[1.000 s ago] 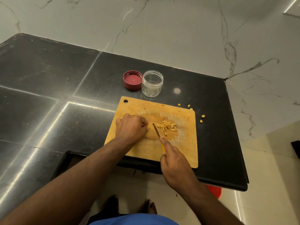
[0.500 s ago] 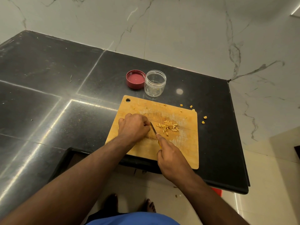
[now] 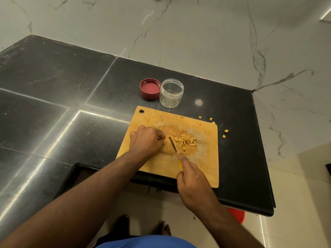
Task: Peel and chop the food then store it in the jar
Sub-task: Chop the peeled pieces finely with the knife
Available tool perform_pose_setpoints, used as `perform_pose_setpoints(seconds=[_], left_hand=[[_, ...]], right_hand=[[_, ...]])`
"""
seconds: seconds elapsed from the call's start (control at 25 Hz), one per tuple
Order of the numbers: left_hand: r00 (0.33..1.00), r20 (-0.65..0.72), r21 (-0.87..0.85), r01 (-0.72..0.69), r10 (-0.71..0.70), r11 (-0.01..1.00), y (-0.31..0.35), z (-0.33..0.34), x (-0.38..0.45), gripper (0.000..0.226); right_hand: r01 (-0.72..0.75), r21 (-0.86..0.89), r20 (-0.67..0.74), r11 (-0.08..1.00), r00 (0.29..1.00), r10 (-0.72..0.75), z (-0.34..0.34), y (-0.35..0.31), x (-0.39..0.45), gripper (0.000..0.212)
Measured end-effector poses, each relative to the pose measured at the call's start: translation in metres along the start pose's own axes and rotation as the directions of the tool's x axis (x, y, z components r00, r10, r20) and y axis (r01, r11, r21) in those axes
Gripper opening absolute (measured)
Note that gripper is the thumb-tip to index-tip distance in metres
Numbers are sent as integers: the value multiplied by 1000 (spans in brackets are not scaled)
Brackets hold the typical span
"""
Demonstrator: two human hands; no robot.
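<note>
The chopped food (image 3: pixel 185 141) lies in a small loose heap of pale yellow-tan sticks near the middle of the wooden cutting board (image 3: pixel 206 165). Just left of the heap the narrow metal blade of the knife (image 3: pixel 172 144) rests tip-forward on the board, its yellow handle wrapped in the right hand (image 3: pixel 192 178), forefinger laid along the top. The left hand (image 3: pixel 146 141) sits knuckles-up on the board with its fingers curled under, right beside the blade; whether it pins an uncut piece beneath them I cannot tell, since the fingers hide whatever is there.

Beyond the board stands the jar (image 3: pixel 171 92) — clear plastic, round, short, open, with only a few scraps at the bottom — and touching its left side the red lid (image 3: pixel 150 88) lies upside down. A few stray bits (image 3: pixel 224 133) have landed on the black countertop (image 3: pixel 53 97) off the board's right edge.

Risks, as I judge them: the curled fingertips are very close to the edge, so a slip could nick them. The pieces are small, light and dry-looking, so a hard chop may flick more off the scuffed board onto the polished stone. The board also overhangs the counter's front cutout a little — heavy pressure there might tip it
</note>
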State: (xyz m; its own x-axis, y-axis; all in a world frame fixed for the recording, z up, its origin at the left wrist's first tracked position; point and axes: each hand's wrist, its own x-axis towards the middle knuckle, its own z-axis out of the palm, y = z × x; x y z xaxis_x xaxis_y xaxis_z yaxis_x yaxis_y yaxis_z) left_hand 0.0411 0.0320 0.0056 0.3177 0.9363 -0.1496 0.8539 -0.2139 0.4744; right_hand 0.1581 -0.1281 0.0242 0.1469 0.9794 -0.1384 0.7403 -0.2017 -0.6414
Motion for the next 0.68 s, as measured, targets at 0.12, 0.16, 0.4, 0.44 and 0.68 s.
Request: perform_pose_setpoints(seconds=[0.12,0.16,0.4,0.44,0.68], left_hand=[[1000,-25,8,6,-6,1000,0,1,-1,20],[1000,-24,12,9,-9,1000,0,1,-1,20],[999,-8,2,33,-33,999,1,1,0,21],[999,-10,4,36,-36,999,1,0,0,21],[998,-34,28,45,-44,999,1,-1,-1,21]], right_hand=[[13,-16,27,1000,1000,-13,4,-3,7,54],[15,-28,30,1000,999,-14,5,-3,10,54],[16,-96,63,995,998,-10,5,-5,19,54],[10,-111,67,994,998,-3,6,-6,21,54],[6,-108,56,994,998,0,7,-3,0,55]])
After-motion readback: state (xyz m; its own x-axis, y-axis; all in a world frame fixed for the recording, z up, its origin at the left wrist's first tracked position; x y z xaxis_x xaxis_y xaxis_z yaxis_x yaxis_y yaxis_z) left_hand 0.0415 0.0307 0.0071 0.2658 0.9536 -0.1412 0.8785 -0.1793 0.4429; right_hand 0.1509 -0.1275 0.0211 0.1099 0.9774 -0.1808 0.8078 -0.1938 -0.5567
